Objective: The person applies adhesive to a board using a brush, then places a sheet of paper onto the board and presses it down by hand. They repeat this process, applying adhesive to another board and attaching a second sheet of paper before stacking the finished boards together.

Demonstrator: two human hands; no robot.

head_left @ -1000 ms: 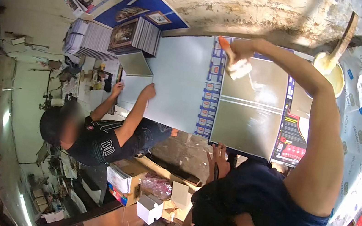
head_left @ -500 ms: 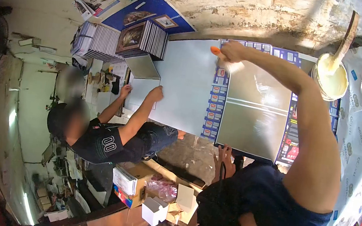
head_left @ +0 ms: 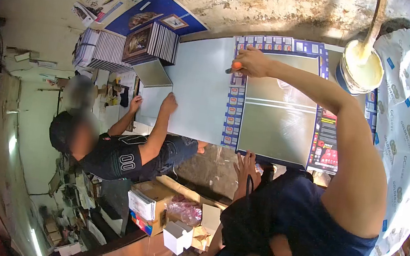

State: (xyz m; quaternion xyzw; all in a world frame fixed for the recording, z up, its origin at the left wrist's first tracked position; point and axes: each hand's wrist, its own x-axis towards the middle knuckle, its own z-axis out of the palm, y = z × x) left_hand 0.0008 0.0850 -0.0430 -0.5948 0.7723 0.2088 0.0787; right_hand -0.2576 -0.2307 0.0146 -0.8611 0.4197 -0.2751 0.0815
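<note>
My right hand [head_left: 254,63] reaches over the table and grips a tool with an orange handle [head_left: 237,65]. Its working end is hidden or too small to make out. The hand is at the far left corner of a flat grey-brown board [head_left: 262,128] crossed by two pale stripes. Under the board lies blue printed paper [head_left: 233,113], showing along its edges. My left hand [head_left: 248,169] is at the board's near edge, fingers stretched out and touching the rim.
Cream paste fills a bucket [head_left: 352,78] with a wooden stick, right of the board. A co-worker [head_left: 128,154] at left handles a grey panel [head_left: 154,75] on the white tabletop [head_left: 199,90]. Stacked framed pieces [head_left: 151,44] stand behind. An open carton [head_left: 153,199] sits below.
My right hand with the orange-handled tool has moved toward me along the board's left edge. My left hand stays at the near edge. The whole view has shifted slightly.
</note>
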